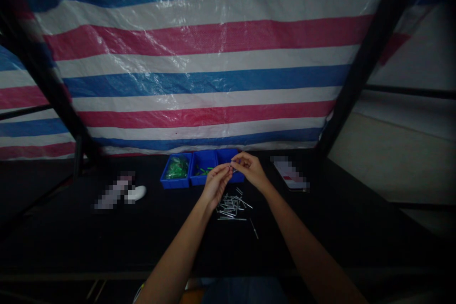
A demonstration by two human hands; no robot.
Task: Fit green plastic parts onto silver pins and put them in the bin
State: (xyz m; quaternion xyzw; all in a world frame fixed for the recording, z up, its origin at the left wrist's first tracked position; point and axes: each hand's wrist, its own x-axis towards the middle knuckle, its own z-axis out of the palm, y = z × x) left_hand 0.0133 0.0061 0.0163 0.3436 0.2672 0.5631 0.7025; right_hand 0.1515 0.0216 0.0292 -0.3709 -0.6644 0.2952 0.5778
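Observation:
My left hand [217,182] and my right hand [249,169] meet fingertip to fingertip in front of the right blue bin [227,154]. Both are closed in a pinch, and whatever lies between the fingers is too small and dark to name. Just below them, a loose pile of thin silvery metal pins [231,206] lies on the black table. One separate pin [254,228] rests nearer to me. The middle blue bin [204,159] holds a few small green pieces [204,171]. My hands partly cover the right bin, hiding its contents.
At the left of the row, a blue bin [174,184] contains a bag of green pieces [177,167]. A white mouse-shaped object [137,193] and a blurred-out item [114,192] lie farther left. A phone-like slab [290,175] lies right. Striped sheeting [213,80] hangs behind the table.

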